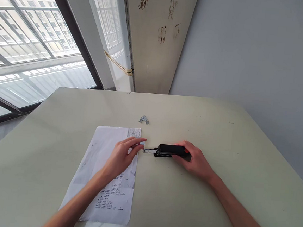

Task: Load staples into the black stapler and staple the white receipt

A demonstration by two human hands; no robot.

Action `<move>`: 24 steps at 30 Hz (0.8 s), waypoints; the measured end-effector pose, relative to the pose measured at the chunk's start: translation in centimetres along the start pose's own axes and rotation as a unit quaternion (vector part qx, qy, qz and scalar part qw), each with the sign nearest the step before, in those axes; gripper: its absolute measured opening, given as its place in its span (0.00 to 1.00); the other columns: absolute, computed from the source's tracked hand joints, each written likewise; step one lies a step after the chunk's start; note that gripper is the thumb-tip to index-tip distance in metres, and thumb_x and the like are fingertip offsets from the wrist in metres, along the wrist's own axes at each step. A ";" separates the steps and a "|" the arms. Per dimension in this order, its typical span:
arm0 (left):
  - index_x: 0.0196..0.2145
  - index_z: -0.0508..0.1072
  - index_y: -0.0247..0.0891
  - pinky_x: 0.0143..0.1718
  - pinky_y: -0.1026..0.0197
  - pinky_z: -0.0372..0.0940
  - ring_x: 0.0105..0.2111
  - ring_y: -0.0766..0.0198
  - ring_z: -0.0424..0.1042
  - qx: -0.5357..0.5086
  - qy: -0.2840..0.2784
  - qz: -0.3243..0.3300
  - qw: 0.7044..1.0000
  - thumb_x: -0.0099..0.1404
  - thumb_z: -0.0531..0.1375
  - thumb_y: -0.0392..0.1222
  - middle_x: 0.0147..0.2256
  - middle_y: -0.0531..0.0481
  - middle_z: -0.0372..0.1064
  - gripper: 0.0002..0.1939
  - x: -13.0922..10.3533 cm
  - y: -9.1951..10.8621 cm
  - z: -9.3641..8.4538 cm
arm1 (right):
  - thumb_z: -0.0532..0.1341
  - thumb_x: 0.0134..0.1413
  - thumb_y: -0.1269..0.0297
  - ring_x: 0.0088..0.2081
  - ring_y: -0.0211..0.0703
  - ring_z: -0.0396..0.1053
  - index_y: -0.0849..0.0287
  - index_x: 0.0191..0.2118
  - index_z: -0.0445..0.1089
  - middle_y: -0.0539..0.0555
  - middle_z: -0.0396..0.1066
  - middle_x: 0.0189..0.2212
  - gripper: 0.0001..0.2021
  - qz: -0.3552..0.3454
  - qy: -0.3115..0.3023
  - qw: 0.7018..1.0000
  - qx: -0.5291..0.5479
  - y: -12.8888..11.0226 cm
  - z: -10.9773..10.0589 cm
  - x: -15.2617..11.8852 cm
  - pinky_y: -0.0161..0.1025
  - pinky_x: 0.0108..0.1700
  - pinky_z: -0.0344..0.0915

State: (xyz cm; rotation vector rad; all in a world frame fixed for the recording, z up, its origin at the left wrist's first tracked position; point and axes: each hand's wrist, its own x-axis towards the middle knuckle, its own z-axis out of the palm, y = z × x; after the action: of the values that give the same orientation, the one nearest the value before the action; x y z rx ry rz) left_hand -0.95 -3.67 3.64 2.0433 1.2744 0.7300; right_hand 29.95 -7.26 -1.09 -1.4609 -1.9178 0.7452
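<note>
A black stapler [171, 150] lies on the table with its metal staple tray [150, 151] slid out toward the left. My right hand [193, 160] is wrapped round the stapler's right end. Between the thumb and index finger of my left hand [123, 153], a small strip of staples [142, 143] is pinched just above the tray's tip. Under my left hand and forearm lies a printed sheet of paper [107, 194]. Several short staple strips [144, 119] rest in a small pile beyond the paper.
The pale table [198, 209] spreads beneath everything. A grey wall [251, 58] rises at the right, a scuffed door panel [156, 57] stands behind the far edge, and a window [33, 36] with railings outside is at the left.
</note>
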 end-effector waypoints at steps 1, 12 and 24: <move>0.54 0.78 0.45 0.39 0.58 0.69 0.36 0.60 0.74 0.024 0.008 0.035 0.999 0.80 0.53 0.49 0.39 0.49 0.78 0.17 -0.1 -0.1 0.1 | 0.63 0.67 0.51 0.42 0.50 0.72 0.49 0.48 0.72 0.54 0.77 0.42 0.11 0.000 -0.001 1.000 -0.003 0.0 0.0 0.0 0.45 0.42 0.70; 0.51 0.77 0.41 0.49 0.50 0.70 0.46 0.55 0.76 0.189 0.005 0.170 0.967 0.80 0.54 0.43 0.47 0.46 0.78 0.12 -0.3 -0.7 1.3 | 0.64 0.67 0.52 0.42 0.50 0.73 0.48 0.49 0.72 0.53 0.77 0.42 0.10 0.005 -0.001 1.000 0.001 -0.1 -0.1 0.0 0.44 0.43 0.70; 0.52 0.77 0.41 0.47 0.50 0.70 0.45 0.55 0.76 0.226 -0.030 0.175 0.958 0.81 0.53 0.43 0.48 0.45 0.78 0.14 -0.4 -1.2 1.7 | 0.63 0.67 0.50 0.42 0.51 0.73 0.49 0.49 0.72 0.55 0.77 0.43 0.12 0.006 -0.007 1.000 0.010 -0.2 -0.2 0.0 0.47 0.44 0.71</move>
State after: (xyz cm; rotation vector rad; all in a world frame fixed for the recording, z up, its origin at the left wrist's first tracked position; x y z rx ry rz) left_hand -0.56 -3.92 1.58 2.6887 1.1300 0.5543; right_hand 29.97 -7.25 -0.81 -1.4588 -1.9078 0.7801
